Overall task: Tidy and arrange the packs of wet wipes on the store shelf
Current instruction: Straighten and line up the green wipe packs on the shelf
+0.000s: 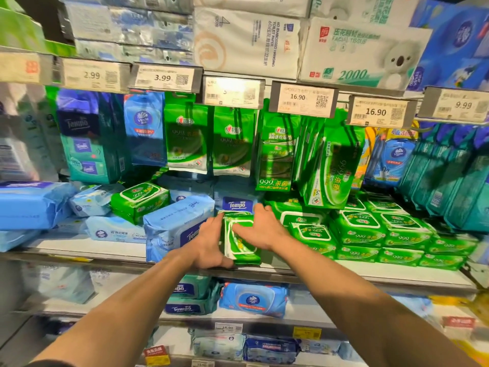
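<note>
**Two hands on a green pack of wipes**

Both hands are on one green pack of wet wipes (242, 238) that stands up on its edge at the front of the middle shelf (397, 274). The left hand (209, 245) holds the pack's left side, with its fingers curled around the pack and the thumb low by the shelf edge. The right hand (262, 229) lies flat on the front of the pack, its fingers spread out and mostly straight.

Just to the left of the pack is a big blue Tempo pack (174, 226), tilted and touching the left hand. Farther left a green pack (140, 201) sits crooked on top of some light blue packs. To the right, neat stacks of green packs (381, 234) lie flat in rows. Behind them, more green packs hang from hooks (330, 165), one bunch leaning sideways. Price tags (303, 100) run along the shelf above
</note>
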`<control>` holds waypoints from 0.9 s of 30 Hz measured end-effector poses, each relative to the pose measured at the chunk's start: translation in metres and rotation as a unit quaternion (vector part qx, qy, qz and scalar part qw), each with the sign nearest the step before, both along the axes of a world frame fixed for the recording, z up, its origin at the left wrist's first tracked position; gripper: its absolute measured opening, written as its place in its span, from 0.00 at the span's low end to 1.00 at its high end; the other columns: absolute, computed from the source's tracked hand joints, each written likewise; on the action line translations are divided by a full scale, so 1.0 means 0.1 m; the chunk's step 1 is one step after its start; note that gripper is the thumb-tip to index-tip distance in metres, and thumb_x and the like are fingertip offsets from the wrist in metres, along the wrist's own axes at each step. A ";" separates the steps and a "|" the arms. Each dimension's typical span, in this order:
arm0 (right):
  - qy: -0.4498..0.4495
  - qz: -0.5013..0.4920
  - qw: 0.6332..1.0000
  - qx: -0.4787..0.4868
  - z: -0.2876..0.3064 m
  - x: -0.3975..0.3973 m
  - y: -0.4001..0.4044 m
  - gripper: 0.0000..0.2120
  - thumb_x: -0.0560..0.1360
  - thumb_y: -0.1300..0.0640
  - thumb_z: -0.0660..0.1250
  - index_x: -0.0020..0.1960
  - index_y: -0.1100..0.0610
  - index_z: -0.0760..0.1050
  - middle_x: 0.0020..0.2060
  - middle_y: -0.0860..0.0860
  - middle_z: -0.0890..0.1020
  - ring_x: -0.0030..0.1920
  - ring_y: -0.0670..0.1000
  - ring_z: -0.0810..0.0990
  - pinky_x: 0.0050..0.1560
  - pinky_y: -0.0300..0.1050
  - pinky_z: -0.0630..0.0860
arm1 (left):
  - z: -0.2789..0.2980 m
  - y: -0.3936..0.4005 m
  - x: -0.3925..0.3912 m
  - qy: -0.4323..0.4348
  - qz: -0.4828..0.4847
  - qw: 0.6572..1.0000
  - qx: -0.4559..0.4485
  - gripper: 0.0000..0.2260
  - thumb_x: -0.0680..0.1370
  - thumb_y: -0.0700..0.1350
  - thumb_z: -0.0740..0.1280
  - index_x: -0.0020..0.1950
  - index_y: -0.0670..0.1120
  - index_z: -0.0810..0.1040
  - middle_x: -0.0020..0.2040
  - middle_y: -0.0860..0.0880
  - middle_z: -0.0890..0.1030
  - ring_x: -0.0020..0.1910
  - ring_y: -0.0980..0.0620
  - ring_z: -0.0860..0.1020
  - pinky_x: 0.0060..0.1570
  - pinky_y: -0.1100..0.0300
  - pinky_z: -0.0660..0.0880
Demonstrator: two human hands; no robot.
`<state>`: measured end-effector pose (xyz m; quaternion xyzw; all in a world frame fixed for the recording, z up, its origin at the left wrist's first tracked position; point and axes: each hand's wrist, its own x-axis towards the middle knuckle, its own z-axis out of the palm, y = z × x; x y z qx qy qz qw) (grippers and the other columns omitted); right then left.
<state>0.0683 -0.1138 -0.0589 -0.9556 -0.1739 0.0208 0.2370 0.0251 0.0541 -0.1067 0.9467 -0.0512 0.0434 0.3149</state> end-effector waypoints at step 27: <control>-0.034 0.006 0.982 -0.184 0.41 0.09 -0.96 0.49 0.64 0.64 0.70 0.79 0.53 0.48 0.74 0.56 0.62 0.72 0.60 0.66 0.70 0.54 0.67 | 0.15 -0.20 0.25 0.033 -0.018 0.989 0.141 0.36 0.72 0.50 0.72 0.76 0.44 0.60 0.65 0.44 0.62 0.67 0.44 0.61 0.70 0.55 0.62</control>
